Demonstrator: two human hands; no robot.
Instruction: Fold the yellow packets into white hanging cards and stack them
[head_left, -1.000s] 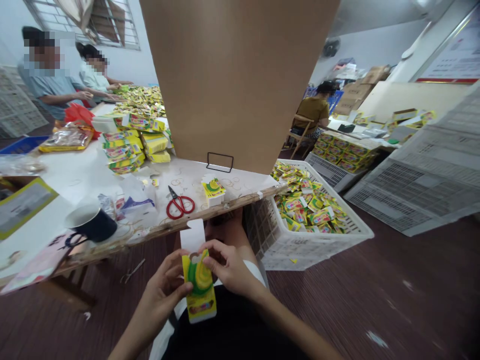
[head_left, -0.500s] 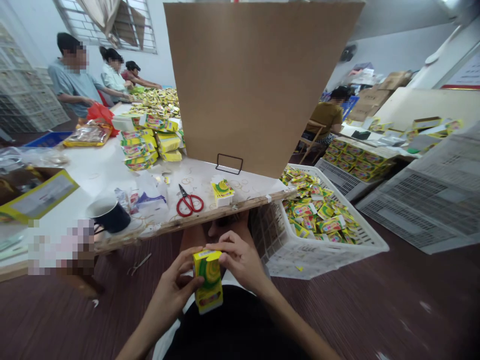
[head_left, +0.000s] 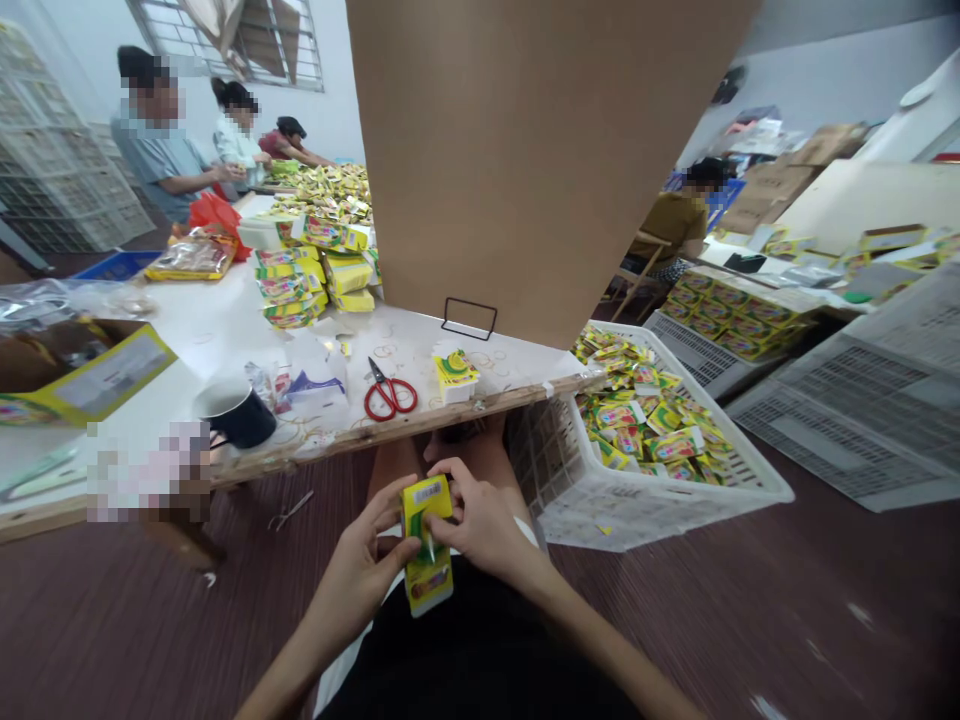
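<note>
A small yellow and green box is upright over my lap, its barcode flap at the top. My left hand grips its left side, thumb on the front and fingers behind. On the right, my right hand holds the upper part, with the thumb on the front face and the index finger at the top edge. Beyond the hands, red-handled scissors and a small stack of yellow cards lie by the edge of the white table.
A white crate of yellow packets stands at the right. A large brown board rises from the table. Left are a dark mug, stacked yellow boxes and an open carton. Several people sit or stand farther back.
The top of the box has gone from a partly raised flap to a flatter barcode face towards me. My right thumb has moved down onto its front. The view has shifted slightly.
</note>
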